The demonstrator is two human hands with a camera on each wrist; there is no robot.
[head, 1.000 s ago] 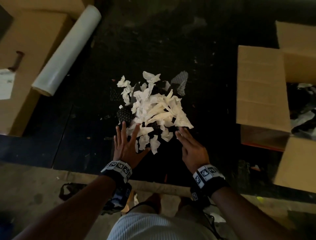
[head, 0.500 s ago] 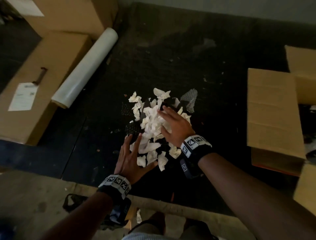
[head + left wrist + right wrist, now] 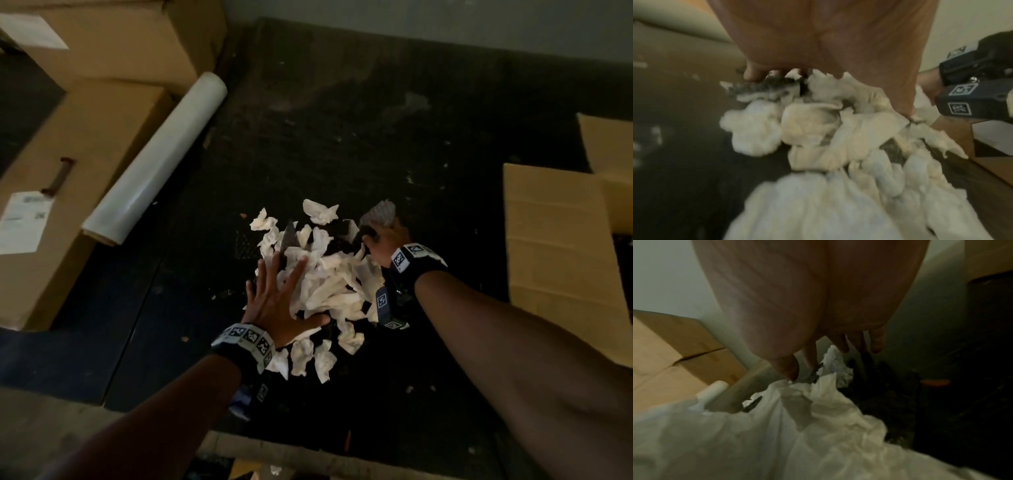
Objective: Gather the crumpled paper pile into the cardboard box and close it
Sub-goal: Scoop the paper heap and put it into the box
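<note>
A pile of crumpled white paper (image 3: 329, 287), mixed with dark mesh scraps, lies on the black floor mat (image 3: 342, 120). My left hand (image 3: 277, 301) lies flat on the pile's near left side, fingers spread and straight; the left wrist view shows its palm (image 3: 828, 40) over the paper (image 3: 838, 138). My right hand (image 3: 385, 240) reaches round the pile's far right edge beside a grey mesh piece (image 3: 378, 214). In the right wrist view its fingers (image 3: 840, 342) hang down loosely over the paper (image 3: 797, 426), holding nothing. The open cardboard box (image 3: 555, 240) stands to the right, flaps spread.
A roll of clear film (image 3: 154, 164) lies to the left against closed cardboard boxes (image 3: 78, 171). A pale wall (image 3: 445, 20) runs along the back. Small debris dots the mat. A concrete strip (image 3: 51, 428) borders the mat nearest me.
My right hand has gone from the top middle of the pile to its far right edge. My left hand slid forward onto the paper. The view has leaned forward.
</note>
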